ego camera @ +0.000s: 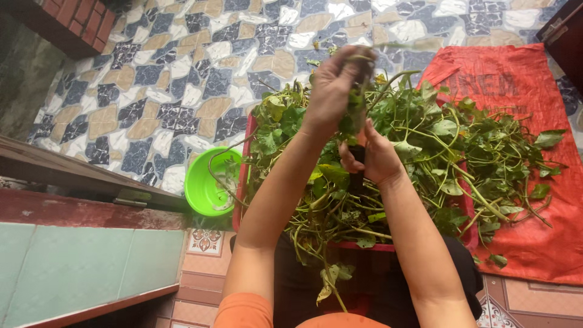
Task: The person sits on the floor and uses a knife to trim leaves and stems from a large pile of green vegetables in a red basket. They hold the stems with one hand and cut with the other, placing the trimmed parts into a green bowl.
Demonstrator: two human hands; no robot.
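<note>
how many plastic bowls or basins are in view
2. A small green bowl sits on the floor left of the greens. A red basin lies under the heap of leafy stems, with only its edges showing. Others could be hidden beneath the leaves.

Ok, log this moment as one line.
left hand: grips leafy stem | right hand: holds stem's lower end | below: red basin of greens | beside: green bowl

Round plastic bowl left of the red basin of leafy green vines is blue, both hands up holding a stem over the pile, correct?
Not quite. The round plastic bowl is bright green, not blue, per the head view. The rest holds: it sits left of the red basin of leafy green vines, and left hand and right hand hold a stem over the pile.
</note>
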